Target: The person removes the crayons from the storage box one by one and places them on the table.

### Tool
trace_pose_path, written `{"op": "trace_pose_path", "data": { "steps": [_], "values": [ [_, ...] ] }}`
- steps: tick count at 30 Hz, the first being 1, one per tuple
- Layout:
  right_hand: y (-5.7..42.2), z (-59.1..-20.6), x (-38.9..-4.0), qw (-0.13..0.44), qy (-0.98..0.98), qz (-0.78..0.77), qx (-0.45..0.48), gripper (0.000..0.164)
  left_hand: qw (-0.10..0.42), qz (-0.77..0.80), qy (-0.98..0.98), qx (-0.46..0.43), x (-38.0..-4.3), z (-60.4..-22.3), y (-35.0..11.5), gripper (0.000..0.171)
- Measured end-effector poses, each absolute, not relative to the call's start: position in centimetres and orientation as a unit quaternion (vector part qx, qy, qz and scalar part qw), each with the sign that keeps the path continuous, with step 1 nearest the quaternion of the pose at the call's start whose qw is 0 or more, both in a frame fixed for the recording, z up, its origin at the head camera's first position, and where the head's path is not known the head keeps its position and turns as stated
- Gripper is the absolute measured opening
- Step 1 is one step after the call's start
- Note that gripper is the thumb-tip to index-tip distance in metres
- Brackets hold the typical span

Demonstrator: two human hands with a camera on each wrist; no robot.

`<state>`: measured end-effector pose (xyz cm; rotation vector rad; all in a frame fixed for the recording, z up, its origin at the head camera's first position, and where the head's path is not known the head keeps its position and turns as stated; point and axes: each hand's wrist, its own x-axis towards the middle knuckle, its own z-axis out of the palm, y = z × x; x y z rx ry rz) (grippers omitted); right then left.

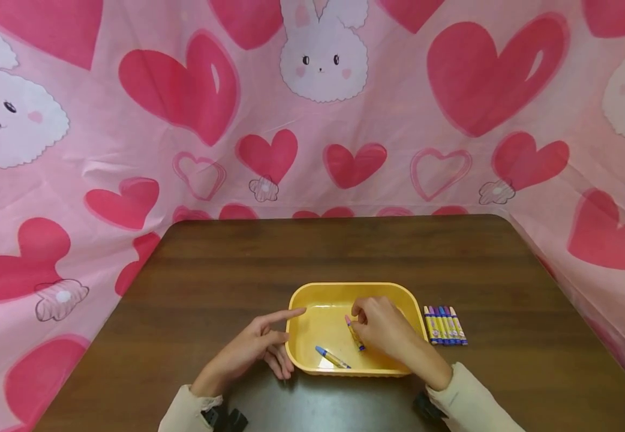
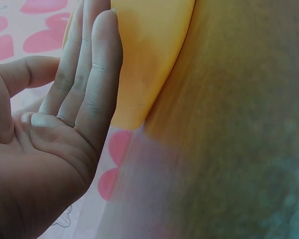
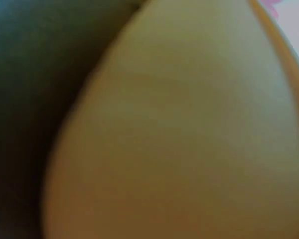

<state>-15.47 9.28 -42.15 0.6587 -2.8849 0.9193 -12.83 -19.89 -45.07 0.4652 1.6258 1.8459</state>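
A yellow tray (image 1: 323, 294) stands on the table in the head view. My left hand (image 1: 258, 342) is at its left rim, index finger reaching over the edge and the others outside it. In the left wrist view, that hand's fingers (image 2: 97, 74) are straight beside the tray wall (image 2: 149, 59). Inside the tray, my right hand (image 1: 385, 324) bends over a pink-tipped crayon (image 1: 355, 337); thumb and index finger stand apart close to it. A blue-tipped crayon (image 1: 333, 357) lies nearer the front. The right wrist view is filled by a blurred surface, with no crayon visible.
Several crayons (image 1: 444, 326) lie side by side in a row on the table, just right of the tray. The brown table (image 1: 210, 270) extends back to a pink curtain (image 1: 302, 204) with hearts and rabbits.
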Motion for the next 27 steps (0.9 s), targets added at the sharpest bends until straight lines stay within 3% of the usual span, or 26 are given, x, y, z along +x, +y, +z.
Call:
{"op": "trace_pose_path", "data": {
  "steps": [18, 27],
  "values": [
    [8.4, -43.8, -14.8, 0.022, -0.951, 0.248, 0.185, 0.029, 0.315, 0.698, 0.618, 0.178, -12.9, -44.8, -20.0, 0.053],
    [8.4, -44.1, -14.6, 0.038, -0.952, 0.239, 0.189, 0.031, 0.319, 0.701, 0.612, 0.179, -12.8, -44.9, -19.9, 0.053]
  ]
}}
